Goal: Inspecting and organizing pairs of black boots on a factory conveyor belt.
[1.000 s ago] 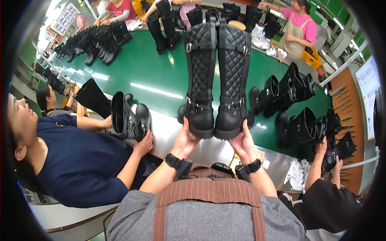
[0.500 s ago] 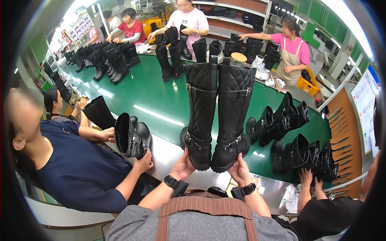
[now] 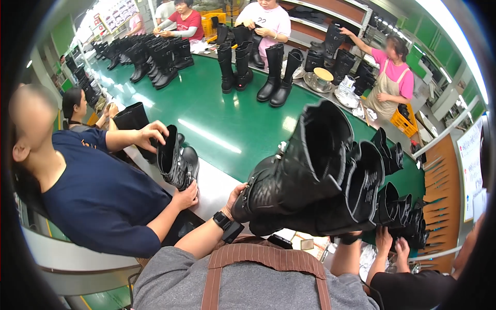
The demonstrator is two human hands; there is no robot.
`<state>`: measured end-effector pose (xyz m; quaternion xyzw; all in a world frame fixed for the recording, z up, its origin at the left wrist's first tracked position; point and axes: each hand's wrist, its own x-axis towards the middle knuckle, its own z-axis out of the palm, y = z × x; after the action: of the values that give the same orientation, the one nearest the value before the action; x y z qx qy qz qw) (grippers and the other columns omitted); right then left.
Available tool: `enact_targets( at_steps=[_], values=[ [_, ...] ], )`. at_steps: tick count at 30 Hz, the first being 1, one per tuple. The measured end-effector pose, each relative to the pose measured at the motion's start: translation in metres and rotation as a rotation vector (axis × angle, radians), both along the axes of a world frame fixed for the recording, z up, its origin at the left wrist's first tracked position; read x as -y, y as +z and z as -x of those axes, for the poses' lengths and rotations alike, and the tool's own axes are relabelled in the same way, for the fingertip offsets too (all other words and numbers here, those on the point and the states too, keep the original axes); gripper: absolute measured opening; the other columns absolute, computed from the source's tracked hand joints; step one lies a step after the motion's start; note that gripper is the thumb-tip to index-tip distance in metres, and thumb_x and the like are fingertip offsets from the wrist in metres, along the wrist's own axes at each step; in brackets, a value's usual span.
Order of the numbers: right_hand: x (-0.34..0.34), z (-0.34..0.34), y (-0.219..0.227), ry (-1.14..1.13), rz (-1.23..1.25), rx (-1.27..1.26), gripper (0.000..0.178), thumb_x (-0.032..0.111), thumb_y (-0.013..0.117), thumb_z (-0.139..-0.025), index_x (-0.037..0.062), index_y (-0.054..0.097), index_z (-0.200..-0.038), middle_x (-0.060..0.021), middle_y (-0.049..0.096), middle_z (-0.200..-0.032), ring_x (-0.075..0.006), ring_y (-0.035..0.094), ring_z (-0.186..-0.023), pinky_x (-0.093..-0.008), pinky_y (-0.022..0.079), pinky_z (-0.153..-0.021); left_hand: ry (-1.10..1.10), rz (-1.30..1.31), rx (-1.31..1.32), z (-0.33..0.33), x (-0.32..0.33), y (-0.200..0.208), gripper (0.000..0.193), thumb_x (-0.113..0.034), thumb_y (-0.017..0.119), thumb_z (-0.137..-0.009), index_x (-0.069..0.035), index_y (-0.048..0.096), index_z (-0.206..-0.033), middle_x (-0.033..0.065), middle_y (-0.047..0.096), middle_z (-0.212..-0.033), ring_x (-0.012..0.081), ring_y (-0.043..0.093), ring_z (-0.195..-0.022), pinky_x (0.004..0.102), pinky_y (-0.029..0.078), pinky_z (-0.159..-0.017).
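Observation:
A pair of tall black boots [image 3: 289, 175] with quilted shafts and buckled straps is held in front of me, tipped over with the feet to the left and the open tops to the right. My left hand [image 3: 236, 200] is closed around the foot end of the pair, near a buckle. Behind the shafts my right hand is hidden; only its wrist with a dark band [image 3: 350, 237] and the forearm show below them. Whether its fingers grip the boots cannot be seen.
At my left, a person in navy holds another black boot [image 3: 175, 160]. Several boots [image 3: 395, 206] stand on the right by a co-worker's hands [image 3: 387, 243]. Across the green table [image 3: 206, 124] are more boots [image 3: 276, 77], a round tin [image 3: 324, 75] and people working.
The boots went from upright, held low at the feet by both hands, to tipped rightward. The left neighbour's hand rose to their boot's top. The far-right person's arm is higher, at a boot.

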<state>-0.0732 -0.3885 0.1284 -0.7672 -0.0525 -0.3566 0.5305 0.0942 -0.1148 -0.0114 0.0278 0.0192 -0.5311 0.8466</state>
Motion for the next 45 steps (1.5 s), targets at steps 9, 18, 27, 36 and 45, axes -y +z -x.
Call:
enact_targets(
  at_steps=[9, 18, 27, 36, 45],
  values=[
    [-0.02, -0.047, 0.196, 0.111, 0.971, -0.232, 0.103, 0.017, 0.085, -0.054, 0.0044, 0.038, -0.146, -0.0288, 0.023, -0.155, -0.0469, 0.025, -0.142, -0.0531, 0.023, -0.115, -0.446, -0.081, -0.1, -0.013, 0.008, 0.003, 0.042, -0.022, 0.05, -0.094, 0.003, 0.055, -0.127, 0.023, 0.064, -0.12, 0.0316, 0.067, -0.104, 0.0478, 0.053, -0.097],
    [-0.022, -0.134, 0.189, 0.26, 0.739, -0.703, 0.046, 0.013, 0.083, -0.064, 0.0038, 0.066, -0.106, -0.0144, 0.068, -0.084, -0.0293, 0.066, -0.076, -0.0313, 0.051, -0.073, -0.551, 0.032, -0.222, -0.061, 0.014, -0.03, 0.051, -0.039, 0.04, -0.102, -0.003, 0.047, -0.138, 0.0248, 0.055, -0.133, 0.0261, 0.056, -0.124, 0.0457, 0.044, -0.108],
    [0.097, -0.254, 0.146, -0.349, 0.647, -0.879, 0.051, 0.038, 0.08, -0.072, -0.0019, 0.069, -0.102, -0.0165, 0.071, -0.087, -0.0264, 0.069, -0.084, -0.0369, 0.051, -0.078, -0.07, -0.966, 0.079, -0.102, -0.034, -0.173, 0.04, -0.037, 0.05, -0.097, -0.005, 0.054, -0.12, 0.0146, 0.062, -0.107, 0.0285, 0.061, -0.098, 0.0403, 0.051, -0.085],
    [0.246, -0.419, 0.036, -0.997, 0.482, -0.896, 0.055, 0.044, 0.074, -0.077, -0.0022, 0.068, -0.107, -0.0254, 0.068, -0.108, -0.0393, 0.065, -0.106, -0.0434, 0.052, -0.093, -0.055, -0.991, 0.197, -0.104, -0.048, -0.188, 0.035, -0.031, 0.054, -0.096, 0.0, 0.059, -0.112, 0.0176, 0.069, -0.089, 0.0291, 0.07, -0.076, 0.0366, 0.056, -0.068],
    [0.313, -0.503, -0.068, -1.088, 0.244, -0.881, 0.058, 0.032, 0.06, -0.083, -0.0042, 0.05, -0.127, -0.0253, 0.06, -0.125, -0.0382, 0.058, -0.118, -0.0467, 0.046, -0.1, -0.149, -1.068, 0.169, -0.113, -0.039, -0.158, 0.031, -0.023, 0.046, -0.099, 0.004, 0.057, -0.11, 0.0224, 0.068, -0.081, 0.0321, 0.07, -0.071, 0.0386, 0.058, -0.064]
  ],
)
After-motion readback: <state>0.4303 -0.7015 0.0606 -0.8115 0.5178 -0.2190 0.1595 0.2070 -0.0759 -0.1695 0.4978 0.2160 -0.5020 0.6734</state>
